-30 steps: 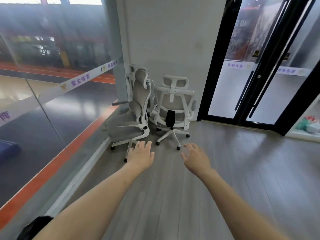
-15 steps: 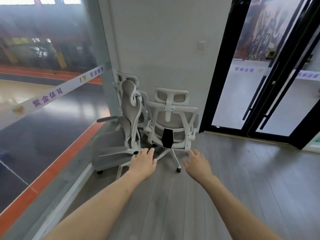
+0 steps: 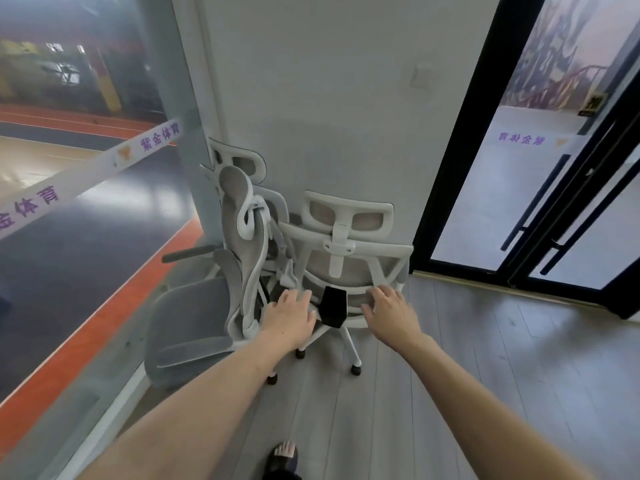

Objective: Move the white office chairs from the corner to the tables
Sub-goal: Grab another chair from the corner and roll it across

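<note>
Both bare forearms run from the lower frame up toward its centre. The left hand (image 3: 289, 315) lies palm down, fingers straight and slightly spread. The right hand (image 3: 391, 313), just right of centre, is likewise palm down with relaxed, spread fingers (no grip on anything). One sandalled foot (image 3: 284, 460) shows at bottom centre.

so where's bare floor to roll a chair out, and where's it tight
Bare grey wood floor runs right of the white mesh-backed chair to the black-framed glass doors. Crowded on the left: the side-on grey chair sits packed against the glass wall.
</note>
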